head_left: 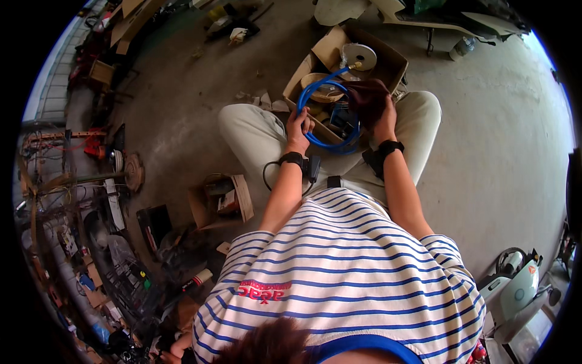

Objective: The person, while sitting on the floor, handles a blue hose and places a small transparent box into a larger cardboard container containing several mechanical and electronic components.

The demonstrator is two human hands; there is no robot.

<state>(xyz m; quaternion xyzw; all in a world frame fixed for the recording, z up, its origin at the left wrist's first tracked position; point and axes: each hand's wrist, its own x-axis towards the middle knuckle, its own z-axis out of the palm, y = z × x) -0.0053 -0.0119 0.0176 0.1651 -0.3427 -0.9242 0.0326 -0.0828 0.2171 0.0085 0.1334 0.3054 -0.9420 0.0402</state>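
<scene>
My left hand [298,129] is closed around a coiled blue hose [334,145], gripping the left side of its loops. A brass-coloured fitting [356,65] tips the hose's free end, which points up and away from me. In my right hand [384,121] a dark maroon cloth [367,100] is bunched, lying against the right side of the coil. The cloth hides part of the hose and some of my right fingers. Both hands are above the near side of an open cardboard box [397,65] between my knees.
Inside the box are a white spool [364,56], a round tan roll [314,82] and small parts. A smaller cardboard box [244,197] sits on the floor to my left, near cluttered tools and cables. Part of a scooter [418,18] stands beyond the box.
</scene>
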